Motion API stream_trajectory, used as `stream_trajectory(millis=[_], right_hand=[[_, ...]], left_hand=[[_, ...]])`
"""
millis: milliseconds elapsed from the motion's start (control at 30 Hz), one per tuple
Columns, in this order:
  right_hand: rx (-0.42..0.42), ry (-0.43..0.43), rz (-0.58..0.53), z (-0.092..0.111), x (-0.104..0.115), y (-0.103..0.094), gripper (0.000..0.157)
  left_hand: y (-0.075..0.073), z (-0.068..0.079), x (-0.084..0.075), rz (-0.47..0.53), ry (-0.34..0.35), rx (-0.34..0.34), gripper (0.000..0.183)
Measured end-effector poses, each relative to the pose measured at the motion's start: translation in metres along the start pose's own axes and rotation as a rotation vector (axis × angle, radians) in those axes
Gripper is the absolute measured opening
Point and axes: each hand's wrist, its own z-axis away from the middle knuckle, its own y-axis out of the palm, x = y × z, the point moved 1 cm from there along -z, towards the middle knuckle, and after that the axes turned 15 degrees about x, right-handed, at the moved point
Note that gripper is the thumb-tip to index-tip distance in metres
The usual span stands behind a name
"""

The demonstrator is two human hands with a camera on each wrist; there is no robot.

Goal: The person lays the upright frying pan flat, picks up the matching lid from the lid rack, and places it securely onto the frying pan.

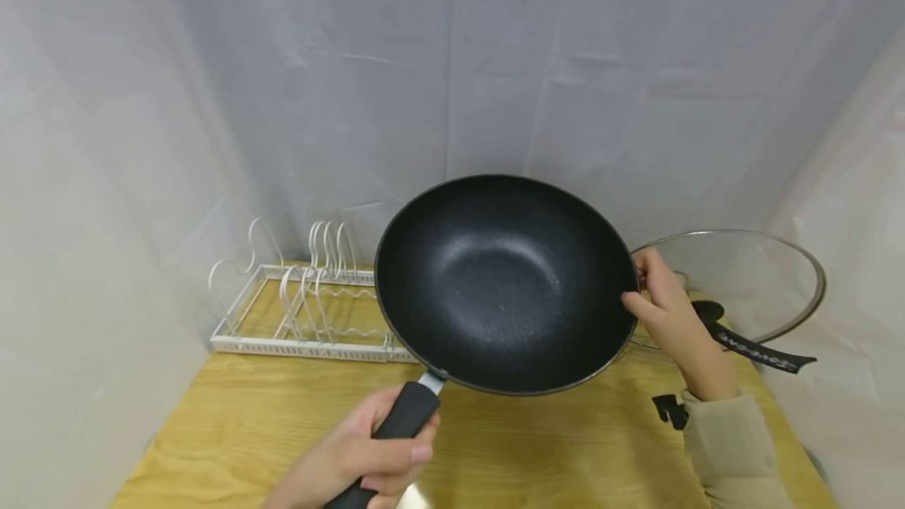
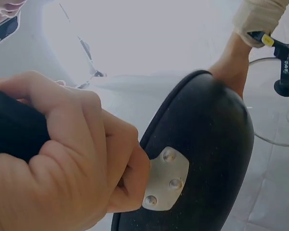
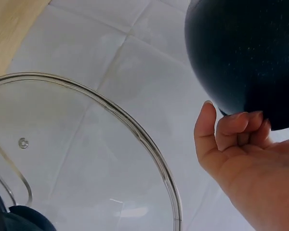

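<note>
A black wok (image 1: 503,281) is held above the wooden table, its dark inside facing the head camera. Its black handle (image 1: 410,413) points down toward the person, and the left hand (image 1: 360,446) grips it with fingers wrapped round. In the left wrist view, a riveted metal plate (image 2: 169,180) joins the handle to the wok's outside (image 2: 207,130), beyond the left hand (image 2: 82,149). At the wok's right edge, the right hand (image 1: 665,313) pinches the rim, thumb on the inner side. The right wrist view has the right hand's (image 3: 245,154) curled fingers against the wok's outer side (image 3: 245,62).
A white wire rack (image 1: 304,348) stands at the table's back left, partly behind the wok. To the right, a glass lid (image 1: 820,289) with a metal rim stands tilted behind the right hand. A black lettered strap (image 1: 760,348) sticks out from the right wrist. Pale curtains surround the wooden table (image 1: 537,446).
</note>
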Motion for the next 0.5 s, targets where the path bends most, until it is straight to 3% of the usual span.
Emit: stream_trajectory(millis=[200,500], right_hand=[[-0.123,0.024,-0.077,0.021,0.004,0.010,0.021],[-0.318,0.004,-0.239,0.050,0.016,0.028,0.025]], left_hand=[[-0.005,0.003,0.000,0.076,-0.032,0.020,0.018],[-0.012,0.010,0.001,0.143,-0.001,0.090,0.024]])
